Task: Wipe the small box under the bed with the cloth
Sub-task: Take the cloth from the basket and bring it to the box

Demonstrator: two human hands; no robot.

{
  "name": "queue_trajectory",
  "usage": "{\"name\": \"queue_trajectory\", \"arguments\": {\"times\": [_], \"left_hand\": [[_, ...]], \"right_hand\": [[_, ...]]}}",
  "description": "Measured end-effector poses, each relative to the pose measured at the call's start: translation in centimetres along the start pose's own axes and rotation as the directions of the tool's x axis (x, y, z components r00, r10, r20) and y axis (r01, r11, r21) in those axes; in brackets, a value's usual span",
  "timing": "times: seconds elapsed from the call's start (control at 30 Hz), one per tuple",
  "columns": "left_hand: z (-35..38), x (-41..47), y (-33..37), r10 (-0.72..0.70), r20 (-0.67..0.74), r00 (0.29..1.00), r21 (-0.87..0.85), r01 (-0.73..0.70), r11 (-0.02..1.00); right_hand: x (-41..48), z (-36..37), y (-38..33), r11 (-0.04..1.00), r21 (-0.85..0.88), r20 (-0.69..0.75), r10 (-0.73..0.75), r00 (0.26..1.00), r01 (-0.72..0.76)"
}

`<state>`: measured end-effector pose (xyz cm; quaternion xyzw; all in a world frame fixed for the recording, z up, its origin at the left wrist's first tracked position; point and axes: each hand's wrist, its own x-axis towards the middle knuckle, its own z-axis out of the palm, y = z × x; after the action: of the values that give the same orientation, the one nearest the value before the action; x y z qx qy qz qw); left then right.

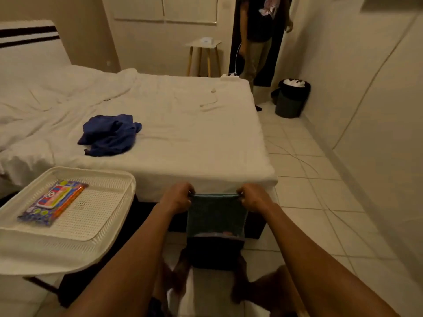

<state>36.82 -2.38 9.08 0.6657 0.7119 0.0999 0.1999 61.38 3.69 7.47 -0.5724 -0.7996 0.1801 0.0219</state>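
I see the left hand (177, 197) and right hand (253, 197) each pinching a top corner of the cloth (216, 213) (hanging flat) above the small box (216, 252), grip tight.

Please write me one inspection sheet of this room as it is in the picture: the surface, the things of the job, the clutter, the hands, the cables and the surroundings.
Surface: pale tiled floor beside a bed with a white sheet.
Job's things: teal cloth held stretched in front of the bed's edge; a dark box-like thing on the floor under it, details too dark to tell.
Clutter: blue garment on the bed; white basket tray holding a colourful packet.
Hands: left hand and right hand each have a grip on a top corner of the cloth.
Cables: white cable hanging near the stool.
Surroundings: wooden stool, dark bin, another person standing in the doorway.
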Motion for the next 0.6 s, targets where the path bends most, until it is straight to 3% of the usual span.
{"name": "queue_trajectory", "arguments": {"times": [0.17, 0.27, 0.6], "left_hand": [[5.7, 2.6, -0.9, 0.019, 0.233, 0.972, -0.010, -0.017, 1.000], [8.7, 4.8, -2.1, -0.018, 0.291, 0.957, -0.021, 0.026, 0.999], [16.5, 15.6, -6.6, -0.104, 0.084, 0.991, -0.180, 0.118, 0.977]], "right_hand": [[0.8, 3.7, 3.8, 1.000, -0.002, 0.184, 0.024, 0.983, -0.024], [2.5, 5.9, 5.3, 0.999, -0.016, 0.229, 0.052, 0.972, -0.049], [10.8, 12.3, 9.1, 0.965, 0.071, 0.062, 0.250, 0.966, -0.254]]}}
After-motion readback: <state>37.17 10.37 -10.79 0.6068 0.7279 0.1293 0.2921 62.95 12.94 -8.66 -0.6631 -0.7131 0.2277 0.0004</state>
